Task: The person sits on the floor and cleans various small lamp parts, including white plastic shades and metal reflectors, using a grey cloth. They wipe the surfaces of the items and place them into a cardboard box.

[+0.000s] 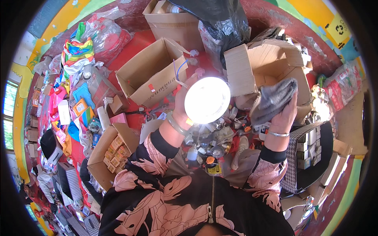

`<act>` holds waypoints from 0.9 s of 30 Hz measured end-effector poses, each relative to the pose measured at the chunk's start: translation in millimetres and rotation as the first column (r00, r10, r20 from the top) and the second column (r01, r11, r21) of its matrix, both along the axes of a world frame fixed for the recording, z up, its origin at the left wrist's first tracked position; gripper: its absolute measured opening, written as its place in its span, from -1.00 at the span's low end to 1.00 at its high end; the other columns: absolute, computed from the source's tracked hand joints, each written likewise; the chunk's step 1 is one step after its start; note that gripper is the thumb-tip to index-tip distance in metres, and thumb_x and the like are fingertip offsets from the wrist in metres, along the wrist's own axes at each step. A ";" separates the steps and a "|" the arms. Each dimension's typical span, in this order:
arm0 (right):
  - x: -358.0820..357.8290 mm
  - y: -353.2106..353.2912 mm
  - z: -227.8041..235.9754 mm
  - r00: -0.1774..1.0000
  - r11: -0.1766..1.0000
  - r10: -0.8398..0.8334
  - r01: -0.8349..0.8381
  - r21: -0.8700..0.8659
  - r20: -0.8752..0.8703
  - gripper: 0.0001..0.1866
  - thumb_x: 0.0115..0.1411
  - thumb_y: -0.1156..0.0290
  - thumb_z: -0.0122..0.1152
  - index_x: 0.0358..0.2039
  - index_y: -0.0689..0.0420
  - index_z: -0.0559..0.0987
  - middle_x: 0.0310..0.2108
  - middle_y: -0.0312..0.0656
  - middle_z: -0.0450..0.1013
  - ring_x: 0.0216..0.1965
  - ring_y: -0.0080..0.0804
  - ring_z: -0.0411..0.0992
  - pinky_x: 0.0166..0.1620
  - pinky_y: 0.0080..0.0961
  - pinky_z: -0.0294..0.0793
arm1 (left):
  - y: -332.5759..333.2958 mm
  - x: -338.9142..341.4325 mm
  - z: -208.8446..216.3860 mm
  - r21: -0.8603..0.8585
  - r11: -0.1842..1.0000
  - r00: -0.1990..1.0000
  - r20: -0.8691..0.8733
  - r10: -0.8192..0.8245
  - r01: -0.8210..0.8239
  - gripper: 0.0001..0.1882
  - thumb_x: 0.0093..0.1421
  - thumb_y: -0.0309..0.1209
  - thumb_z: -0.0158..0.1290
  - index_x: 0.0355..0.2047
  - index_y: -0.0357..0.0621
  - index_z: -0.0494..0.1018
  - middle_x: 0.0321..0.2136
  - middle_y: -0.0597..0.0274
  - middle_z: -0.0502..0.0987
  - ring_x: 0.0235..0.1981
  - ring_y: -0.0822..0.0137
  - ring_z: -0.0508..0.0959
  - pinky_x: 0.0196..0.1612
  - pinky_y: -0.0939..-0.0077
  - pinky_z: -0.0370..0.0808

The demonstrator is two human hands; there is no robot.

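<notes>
My left hand [181, 104] is closed round the edge of a round white ceiling light [207, 100], held up at the middle. Its disc glares so brightly that no surface detail shows. A thin blue wire [180, 70] rises behind it. To the right, my right hand [285, 118] grips a crumpled grey cloth [274, 100], apart from the light. Beneath both hands lies a heap of small loose parts [216, 137], with an orange knob-like piece [210, 160] in it.
Open cardboard boxes stand ahead: one at left [147, 74], one at right [275, 63]. A black plastic bag [224, 23] is behind them. A carton of small boxes [114, 151] sits by my left arm, a checked bin [289, 161] by my right. Colourful cloths and bags [76, 51] pile up far left.
</notes>
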State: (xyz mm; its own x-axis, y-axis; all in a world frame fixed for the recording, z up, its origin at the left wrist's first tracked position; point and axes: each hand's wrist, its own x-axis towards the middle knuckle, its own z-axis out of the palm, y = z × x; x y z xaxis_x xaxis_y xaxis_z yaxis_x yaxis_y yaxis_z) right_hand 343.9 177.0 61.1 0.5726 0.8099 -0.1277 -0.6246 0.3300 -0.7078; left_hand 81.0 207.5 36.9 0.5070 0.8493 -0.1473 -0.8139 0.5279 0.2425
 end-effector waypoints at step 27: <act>-132.5 -21.6 21.6 0.217 0.998 0.001 -0.058 0.012 0.976 -0.70 -0.11 0.66 0.15 -0.28 0.20 0.49 -0.36 -0.05 0.44 -0.32 -0.12 0.42 -0.22 -0.41 0.41 | -23.9 19.3 14.8 0.416 0.866 0.658 -0.575 0.486 -0.277 -0.52 0.30 -0.13 -0.36 -0.30 -0.30 0.42 -0.47 0.18 0.51 -0.47 0.40 0.49 -0.33 0.52 0.42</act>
State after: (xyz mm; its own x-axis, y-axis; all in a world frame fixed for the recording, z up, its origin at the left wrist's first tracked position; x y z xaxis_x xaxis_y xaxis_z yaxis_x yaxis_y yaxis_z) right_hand 211.5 155.3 82.7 0.2015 0.8165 0.5410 0.5349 0.3710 -0.7591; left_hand 100.3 183.7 51.7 -0.0045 0.9991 -0.0422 -0.5122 0.0340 0.8582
